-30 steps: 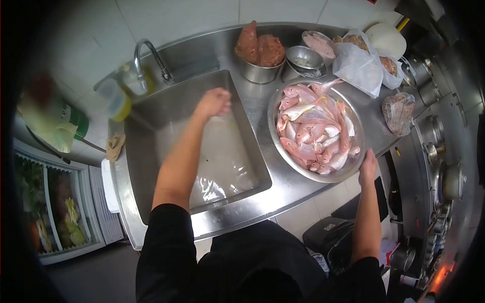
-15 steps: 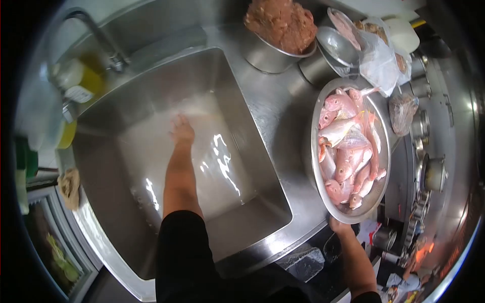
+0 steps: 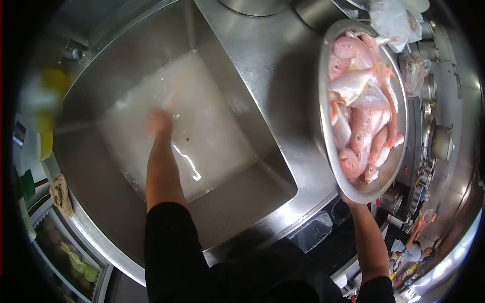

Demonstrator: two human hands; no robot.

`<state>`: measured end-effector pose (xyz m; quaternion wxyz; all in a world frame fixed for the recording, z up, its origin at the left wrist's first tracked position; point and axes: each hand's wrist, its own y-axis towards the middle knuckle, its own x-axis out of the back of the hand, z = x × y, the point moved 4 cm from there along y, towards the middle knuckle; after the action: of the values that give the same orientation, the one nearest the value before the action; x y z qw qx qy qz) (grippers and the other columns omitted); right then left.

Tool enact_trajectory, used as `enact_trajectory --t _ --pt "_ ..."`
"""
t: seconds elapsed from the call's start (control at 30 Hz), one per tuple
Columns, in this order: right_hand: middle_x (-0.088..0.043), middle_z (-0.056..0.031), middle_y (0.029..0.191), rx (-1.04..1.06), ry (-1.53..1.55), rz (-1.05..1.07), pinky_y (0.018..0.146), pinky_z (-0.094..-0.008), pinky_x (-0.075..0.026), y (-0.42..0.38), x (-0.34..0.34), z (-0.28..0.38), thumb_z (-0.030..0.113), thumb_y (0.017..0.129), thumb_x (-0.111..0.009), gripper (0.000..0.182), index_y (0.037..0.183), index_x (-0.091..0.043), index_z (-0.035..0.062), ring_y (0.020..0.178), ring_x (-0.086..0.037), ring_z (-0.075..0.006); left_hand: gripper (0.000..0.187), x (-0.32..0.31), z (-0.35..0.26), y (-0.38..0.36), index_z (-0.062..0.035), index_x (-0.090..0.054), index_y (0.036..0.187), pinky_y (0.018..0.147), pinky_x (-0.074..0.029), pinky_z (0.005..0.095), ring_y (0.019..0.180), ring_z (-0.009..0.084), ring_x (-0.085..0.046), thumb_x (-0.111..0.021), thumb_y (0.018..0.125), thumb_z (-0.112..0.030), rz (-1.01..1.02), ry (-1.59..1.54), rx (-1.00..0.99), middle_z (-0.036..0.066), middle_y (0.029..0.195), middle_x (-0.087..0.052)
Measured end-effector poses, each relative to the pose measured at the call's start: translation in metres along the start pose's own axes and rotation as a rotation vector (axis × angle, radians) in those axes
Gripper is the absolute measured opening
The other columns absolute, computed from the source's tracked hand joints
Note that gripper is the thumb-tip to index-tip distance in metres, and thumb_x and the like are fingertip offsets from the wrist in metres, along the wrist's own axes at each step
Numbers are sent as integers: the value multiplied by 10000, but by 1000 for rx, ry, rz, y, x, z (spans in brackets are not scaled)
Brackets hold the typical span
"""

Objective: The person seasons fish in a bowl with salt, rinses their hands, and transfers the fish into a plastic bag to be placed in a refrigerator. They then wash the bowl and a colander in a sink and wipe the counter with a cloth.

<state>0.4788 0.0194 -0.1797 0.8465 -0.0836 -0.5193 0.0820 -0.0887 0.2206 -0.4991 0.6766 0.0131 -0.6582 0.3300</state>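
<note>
My left hand (image 3: 159, 121) reaches into a deep steel sink (image 3: 242, 202) that holds cloudy water (image 3: 207, 106). Its fingers are smeared by motion and partly lost in the water. At the right, my right hand (image 3: 350, 200) grips the near end of an oval metal colander (image 3: 388, 177), fingers mostly hidden beneath the rim. Several whole pink fish (image 3: 362, 123) are heaped in the colander, which is held tilted over the counter's right side. A small dark speck (image 3: 187, 139) shows in the water near my left hand.
Steel counter (image 3: 283, 96) runs between sink and colander, with a metal pot (image 3: 255, 5) at its far end. Plastic bags (image 3: 389, 22) lie beyond the colander. A cloth (image 3: 61, 194) rests on the sink's left edge. Far right are cooking pots (image 3: 441, 143) and another person (image 3: 411, 250).
My left hand has shifted left in the water and blurred; its fingers were spread before. The view has moved, so the minced meat bowl is out of sight. The colander sits higher in view.
</note>
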Motion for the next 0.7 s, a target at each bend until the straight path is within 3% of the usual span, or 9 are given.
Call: enact_trajectory --t 0.2,0.3,0.33,0.4,0.5,0.53,0.63,0.7 --pt "-556 -174 1262 -6 -52 -71 1014 -441 -379 2 -19 -13 232 978 -481 365 1261 -535 7 1203 -498 -318 541 149 14 -70 -86 -530 1336 1075 -345 521 1355 338 -395 -468 965 -475 204 168 -177 165 1467 -422" --pt "-597 -211 1144 1 -207 -55 929 -479 -422 9 -6 11 197 928 -523 321 1191 -563 16 1091 -547 -385 525 215 17 -94 -80 -638 1208 1000 -430 493 1250 323 -519 -625 875 -485 79 230 -219 168 1342 -553" --pt "-605 -199 1149 296 -289 -351 914 -528 -418 -2 -11 -8 274 880 -523 332 1138 -612 86 1010 -563 -417 519 275 4 -127 -75 -657 1170 967 -455 479 1204 328 -549 -657 848 -483 28 229 -266 169 1289 -584" --pt "-523 -244 1276 178 -376 -342 1004 -535 -352 2 -6 5 265 875 -479 442 1243 -556 31 1176 -455 -448 510 360 2 -192 -64 -696 1093 901 -503 452 1113 337 -608 -720 795 -478 20 254 -344 171 1184 -647" --pt "-336 -285 1446 -22 -384 -364 1111 -532 -240 9 -14 -4 330 902 -468 615 1377 -396 -53 1352 -266 -463 401 444 -6 -252 -5 -716 985 847 -522 434 1029 361 -637 -619 880 -380 -142 253 -406 201 1088 -669" --pt "-272 -293 1493 -114 -374 -355 1138 -529 -205 8 -16 -4 349 909 -466 676 1416 -338 -78 1398 -204 -463 358 471 -14 -289 -14 -693 967 831 -514 461 992 387 -628 -607 872 -348 -319 194 -490 209 1050 -657" --pt "-118 -285 1558 -235 -245 -281 1173 -499 -144 4 -6 4 429 930 -446 807 1474 -173 -100 1454 -69 -441 316 519 -45 -360 -17 -650 961 839 -507 466 978 390 -617 -592 862 -312 -642 81 -640 202 1029 -638" --pt "-67 -262 1579 -299 -195 -196 1176 -483 -133 -3 5 13 468 937 -426 842 1492 -123 -88 1467 -31 -418 296 532 -78 -391 -21 -618 987 871 -494 467 1017 380 -601 -586 848 -280 -641 24 -674 196 1063 -621"
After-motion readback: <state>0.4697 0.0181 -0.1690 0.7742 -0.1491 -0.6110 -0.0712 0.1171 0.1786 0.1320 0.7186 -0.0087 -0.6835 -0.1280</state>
